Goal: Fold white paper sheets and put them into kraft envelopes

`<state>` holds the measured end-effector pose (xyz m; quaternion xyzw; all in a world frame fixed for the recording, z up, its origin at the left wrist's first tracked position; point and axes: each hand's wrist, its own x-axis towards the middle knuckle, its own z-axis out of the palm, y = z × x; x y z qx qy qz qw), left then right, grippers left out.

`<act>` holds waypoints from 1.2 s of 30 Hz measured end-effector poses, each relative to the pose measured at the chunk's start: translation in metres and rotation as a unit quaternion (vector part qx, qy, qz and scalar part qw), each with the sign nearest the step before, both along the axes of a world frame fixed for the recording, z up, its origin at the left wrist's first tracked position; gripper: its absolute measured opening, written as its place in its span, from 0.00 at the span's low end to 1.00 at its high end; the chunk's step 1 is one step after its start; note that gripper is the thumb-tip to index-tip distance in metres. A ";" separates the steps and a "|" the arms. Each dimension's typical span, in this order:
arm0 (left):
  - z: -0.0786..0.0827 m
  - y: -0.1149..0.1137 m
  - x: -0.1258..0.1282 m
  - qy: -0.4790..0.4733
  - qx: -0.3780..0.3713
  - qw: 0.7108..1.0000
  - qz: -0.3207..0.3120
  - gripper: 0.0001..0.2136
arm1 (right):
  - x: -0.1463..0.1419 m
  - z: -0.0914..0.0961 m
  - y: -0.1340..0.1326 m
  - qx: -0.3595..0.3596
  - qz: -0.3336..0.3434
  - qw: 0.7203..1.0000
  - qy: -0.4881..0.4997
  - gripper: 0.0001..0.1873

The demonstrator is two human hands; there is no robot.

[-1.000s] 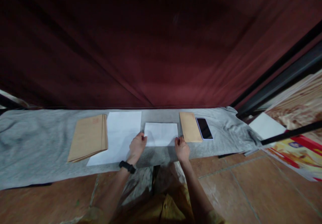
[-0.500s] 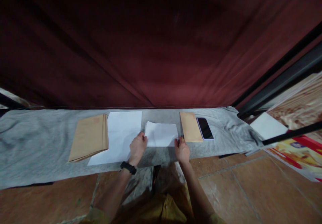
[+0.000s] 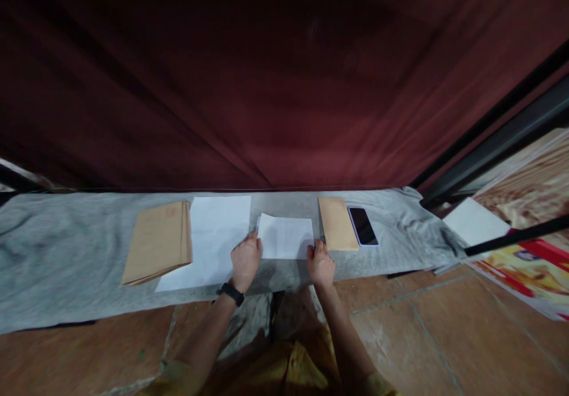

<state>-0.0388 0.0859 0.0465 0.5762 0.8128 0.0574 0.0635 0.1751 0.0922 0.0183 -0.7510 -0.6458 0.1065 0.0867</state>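
Small white sheet [image 3: 287, 239] lies near the middle of the table [image 3: 284, 270], short of both the near and far edges, its far left corner lifting a little off the grey cloth [image 3: 57, 259]. At its left edge, the left hand [image 3: 246, 262] has bent fingers and the thumb on the margin; I cannot tell whether it pinches the paper or only presses it. On the near right corner, the right hand [image 3: 320, 264] is curled, thumb over the paper; its grip is equally unclear. Just beside the left hand lies a larger white sheet [image 3: 217, 233], partly covered by a stack of brown envelopes [image 3: 156, 242] toward the table's left end. Near the right hand's fingertips lies a single brown envelope [image 3: 339, 224], with a dark-screened phone [image 3: 363, 227] just beside it, toward the right end.
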 end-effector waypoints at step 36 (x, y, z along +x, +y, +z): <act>0.011 -0.021 0.025 0.041 0.097 0.989 -0.102 0.26 | -0.025 -0.038 -0.010 0.171 0.196 0.966 0.012 0.26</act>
